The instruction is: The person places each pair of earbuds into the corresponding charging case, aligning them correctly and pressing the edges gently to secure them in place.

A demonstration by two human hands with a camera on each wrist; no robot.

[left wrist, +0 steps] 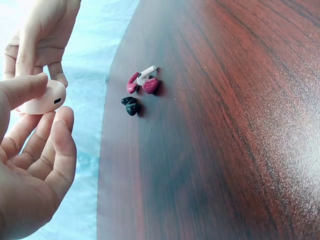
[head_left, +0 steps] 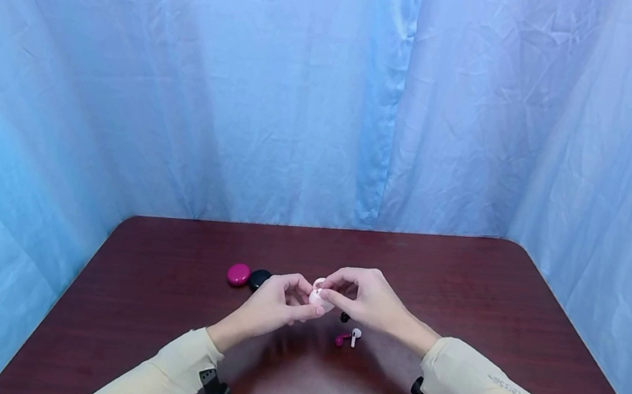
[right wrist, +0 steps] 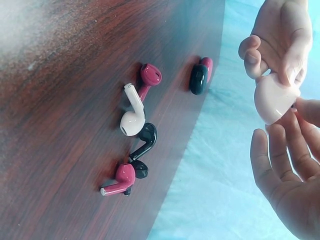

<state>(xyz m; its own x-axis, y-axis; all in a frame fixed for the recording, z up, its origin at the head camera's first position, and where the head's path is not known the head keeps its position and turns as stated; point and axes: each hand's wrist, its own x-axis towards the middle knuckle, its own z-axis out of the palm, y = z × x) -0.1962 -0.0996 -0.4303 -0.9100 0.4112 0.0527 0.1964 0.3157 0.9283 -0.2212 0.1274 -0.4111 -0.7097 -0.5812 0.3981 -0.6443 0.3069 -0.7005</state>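
Observation:
My left hand [head_left: 279, 297] holds a white earbud case [head_left: 320, 302] above the table, its lid raised in the head view. From the right, the thumb and fingers of my right hand [head_left: 367, 296] pinch a white earbud at the case's mouth; they mostly cover it, with a small dark spot showing. A dark port marks the case's end [left wrist: 45, 100] in the left wrist view. Below the hands lie a white earbud [right wrist: 132, 121], magenta earbuds [right wrist: 151, 75] and black earbuds [right wrist: 148, 134], grouped close together.
On the dark red wooden table [head_left: 170, 311], a round magenta case [head_left: 239, 275] and a black case [head_left: 259, 279] stand side by side beyond my left hand. Light blue curtains [head_left: 308, 87] hang around the back and sides.

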